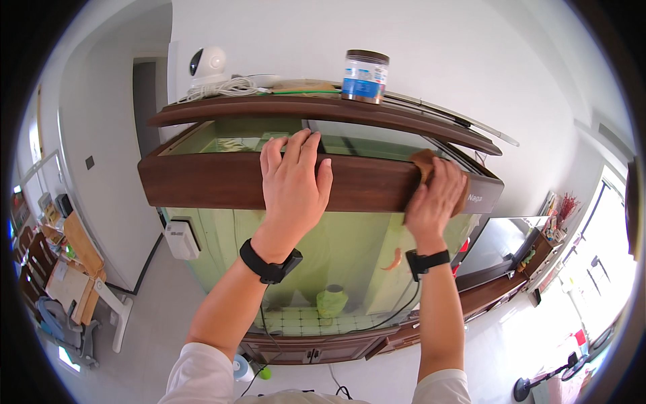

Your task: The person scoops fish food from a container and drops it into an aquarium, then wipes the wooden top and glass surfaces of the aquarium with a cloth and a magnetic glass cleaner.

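A large fish tank (323, 252) with a dark brown wooden top frame (207, 182) stands before me. My left hand (295, 177) lies on the frame's front board near the middle, fingertips over its upper edge, holding nothing. Farther right, my right hand (436, 197) presses a brown cloth (422, 160) against the front board, beside the lettering. Above the frame, the raised wooden lid (282, 107) carries a clear plastic jar (365, 76) with a dark cap. Behind the glass are an orange fish (392, 260) and a green pot (332, 301).
A white camera (208, 63) and a coiled white cable (234, 87) rest on the lid. A white box (181, 239) hangs on the tank's left side. Wooden cabinet doors (308, 353) are below. A television (494, 247) stands right; a desk (73, 290) stands left. Black cords hang from both wristbands.
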The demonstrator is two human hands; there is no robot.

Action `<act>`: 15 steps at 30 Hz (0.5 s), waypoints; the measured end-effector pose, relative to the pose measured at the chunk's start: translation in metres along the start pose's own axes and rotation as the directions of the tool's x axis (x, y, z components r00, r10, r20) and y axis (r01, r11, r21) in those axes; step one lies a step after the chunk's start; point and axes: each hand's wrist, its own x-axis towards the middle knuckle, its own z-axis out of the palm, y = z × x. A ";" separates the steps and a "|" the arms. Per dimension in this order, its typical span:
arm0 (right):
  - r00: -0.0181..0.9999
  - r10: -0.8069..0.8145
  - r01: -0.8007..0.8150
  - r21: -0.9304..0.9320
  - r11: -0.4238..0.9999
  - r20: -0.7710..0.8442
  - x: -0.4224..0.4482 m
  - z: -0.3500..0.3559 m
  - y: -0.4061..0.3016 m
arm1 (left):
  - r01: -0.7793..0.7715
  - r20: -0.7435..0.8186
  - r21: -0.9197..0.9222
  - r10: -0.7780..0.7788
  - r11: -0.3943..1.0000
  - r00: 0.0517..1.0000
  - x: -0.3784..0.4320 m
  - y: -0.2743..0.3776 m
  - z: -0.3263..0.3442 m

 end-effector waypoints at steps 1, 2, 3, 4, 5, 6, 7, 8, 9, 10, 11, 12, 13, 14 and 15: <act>0.998 0.064 -0.064 -0.053 0.997 -0.001 -0.003 -0.003 0.024 | 0.000 0.000 0.011 0.000 1.000 1.000 0.002 0.006 0.002; 0.992 0.125 -0.125 -0.103 0.987 -0.002 -0.007 -0.004 0.048 | 0.006 0.014 0.041 -0.007 0.999 1.000 0.002 0.011 0.005; 0.992 0.125 -0.125 -0.098 0.987 -0.001 -0.010 -0.006 0.078 | 0.009 0.028 0.062 -0.011 0.998 1.000 0.002 0.017 0.009; 0.985 0.161 -0.166 -0.083 0.983 -0.061 -0.013 -0.012 0.112 | 0.008 0.027 0.057 -0.010 0.998 1.000 0.003 0.023 0.015; 0.972 0.204 -0.211 -0.053 0.976 -0.120 -0.016 -0.012 0.130 | 0.003 0.000 0.098 -0.003 0.995 1.000 0.003 0.024 0.018; 0.970 0.210 -0.217 -0.049 0.975 -0.118 -0.017 -0.011 0.136 | 0.000 -0.025 0.134 0.003 0.991 1.000 0.001 0.025 0.021; 0.955 0.258 -0.268 -0.057 0.962 -0.148 -0.017 -0.008 0.140 | -0.005 -0.020 0.136 0.007 0.991 1.000 0.001 0.026 0.022; 0.936 0.304 -0.319 -0.065 0.946 -0.178 -0.017 -0.006 0.142 | -0.003 -0.021 0.150 0.006 0.989 1.000 0.000 0.027 0.023; 0.938 0.307 -0.322 -0.082 0.943 -0.161 -0.015 -0.003 0.127 | -0.001 -0.022 0.174 0.005 0.985 1.000 0.000 0.026 0.020; 0.941 0.307 -0.323 -0.109 0.940 -0.144 -0.012 0.000 0.107 | -0.002 -0.028 0.184 0.008 0.983 1.000 -0.001 0.025 0.021; 0.962 0.249 -0.260 -0.106 0.960 -0.109 -0.014 0.005 0.091 | -0.006 -0.026 0.176 0.011 0.984 1.000 -0.001 0.027 0.021; 0.973 0.228 -0.229 -0.061 0.972 -0.023 -0.009 -0.001 0.058 | -0.001 -0.008 0.192 0.003 0.981 1.000 0.000 0.028 0.017; 0.979 0.176 -0.169 -0.082 0.982 0.100 -0.005 -0.004 0.029 | 0.003 0.008 0.209 -0.005 0.978 1.000 0.001 0.028 0.013; 0.991 0.081 -0.084 0.024 0.996 0.105 -0.008 0.002 0.008 | 0.010 0.008 0.221 -0.012 0.975 1.000 0.000 0.027 0.010; 0.992 0.011 -0.021 0.079 0.997 0.125 -0.007 -0.001 -0.009 | 0.011 0.011 0.210 -0.013 0.978 1.000 0.000 0.028 0.010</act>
